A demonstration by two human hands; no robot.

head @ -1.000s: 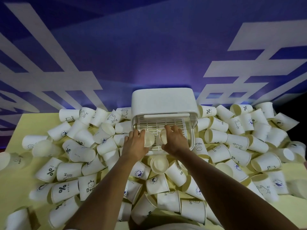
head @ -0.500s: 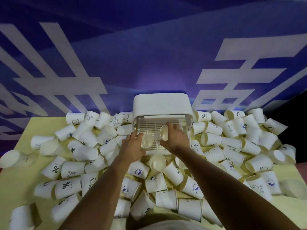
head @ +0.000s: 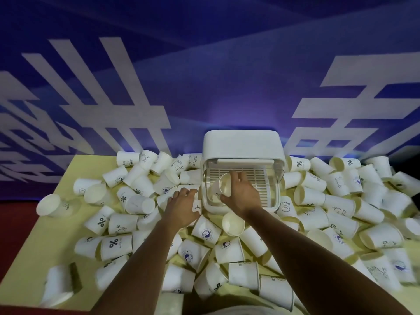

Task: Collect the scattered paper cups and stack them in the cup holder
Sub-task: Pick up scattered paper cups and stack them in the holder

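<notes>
The step in hand looks to be seating a cup inside the cup holder. To do it well, the right hand should turn its cup square to the slatted tray, set it close against one side, and loosen only once it rests steady; a tilted cup would likely make later nesting awkward. That hand's fingers are curled round the cup, inside the holder's open front and over the tray. The left hand grips a second cup just left of the holder's near-left corner, low over the surface. The scattered cups lie mostly on their sides to the left, right and near side of the holder, close around both hands.
</notes>
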